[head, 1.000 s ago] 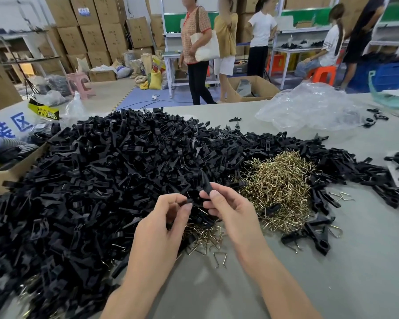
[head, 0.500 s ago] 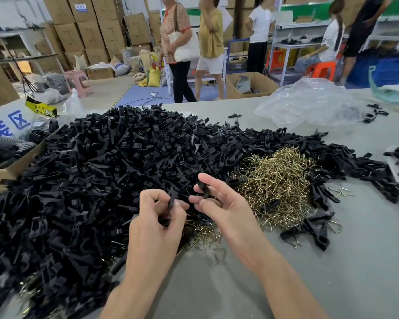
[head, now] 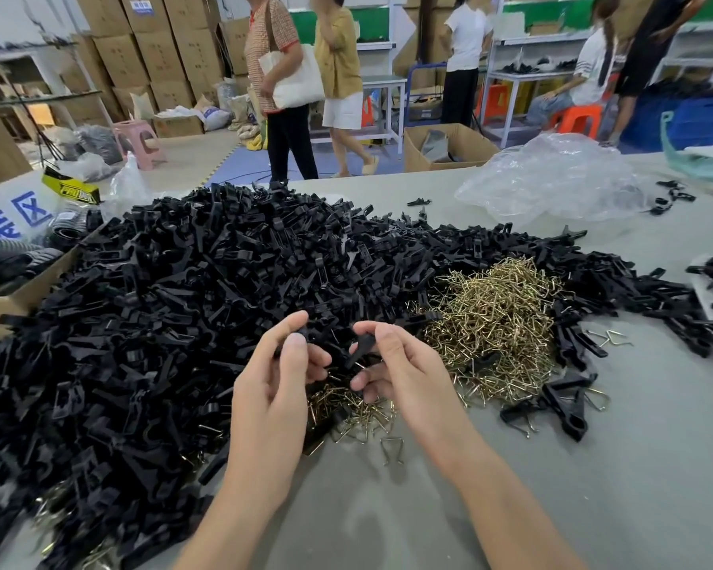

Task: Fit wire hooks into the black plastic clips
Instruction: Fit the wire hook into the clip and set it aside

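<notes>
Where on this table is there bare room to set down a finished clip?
Bare table right of the right hand, below the hooks, and between the forearms at the near edge. Crowded: clips heap fills the left, hooks the centre.

Blue "装区" on white sign point(head: 14, 218)

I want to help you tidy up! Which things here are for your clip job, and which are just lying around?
For the job: left hand and right hand, each pinching a black clip piece; pile of black clips; pile of wire hooks.
Just lying about: clear plastic bag; pink stool; cardboard box.
</notes>
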